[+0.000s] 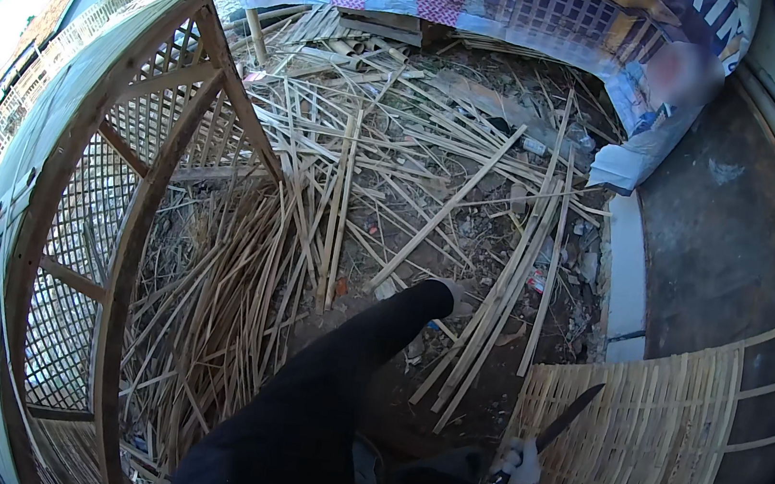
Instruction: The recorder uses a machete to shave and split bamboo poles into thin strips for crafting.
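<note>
My left arm, in a black sleeve, stretches forward over the ground. Just past its cuff a small part of my left hand (463,302) shows, close to several long split bamboo strips (509,291); its fingers are too hidden to make out. At the lower right, my right hand (523,464) is closed round a knife (571,416). The dark blade points up and to the right, over the edge of a woven bamboo panel (638,447). That panel lies beside my right hand, with loose strip ends sticking out on its right.
A wooden frame with lattice (132,211) stands on the left. Beside it lies a heap of thin bamboo strips (218,318). More strips and litter cover the soil ahead. A printed banner (550,20) hangs at the back, and a low white ledge (628,272) borders a dark floor (722,235).
</note>
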Motion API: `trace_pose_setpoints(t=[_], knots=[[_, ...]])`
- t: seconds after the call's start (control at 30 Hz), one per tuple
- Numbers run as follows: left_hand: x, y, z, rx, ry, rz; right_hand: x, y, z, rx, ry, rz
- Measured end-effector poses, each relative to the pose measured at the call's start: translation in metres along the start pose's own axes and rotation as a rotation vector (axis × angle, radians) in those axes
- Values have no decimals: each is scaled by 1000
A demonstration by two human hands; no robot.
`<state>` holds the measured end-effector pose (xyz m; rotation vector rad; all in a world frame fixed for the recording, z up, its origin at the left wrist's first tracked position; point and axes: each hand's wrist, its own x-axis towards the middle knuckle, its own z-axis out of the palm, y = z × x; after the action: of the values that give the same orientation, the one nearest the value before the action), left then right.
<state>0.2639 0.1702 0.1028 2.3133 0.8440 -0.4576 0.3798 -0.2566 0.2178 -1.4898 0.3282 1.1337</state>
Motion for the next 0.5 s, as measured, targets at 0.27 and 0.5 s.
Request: trace_pose_setpoints(t=[0.27,0.5], knots=[[7,-159,78,-277,354,-729,-20,7,18,-56,533,186],[16,-209,135,-394,184,-527,13,26,60,-286,389,161]])
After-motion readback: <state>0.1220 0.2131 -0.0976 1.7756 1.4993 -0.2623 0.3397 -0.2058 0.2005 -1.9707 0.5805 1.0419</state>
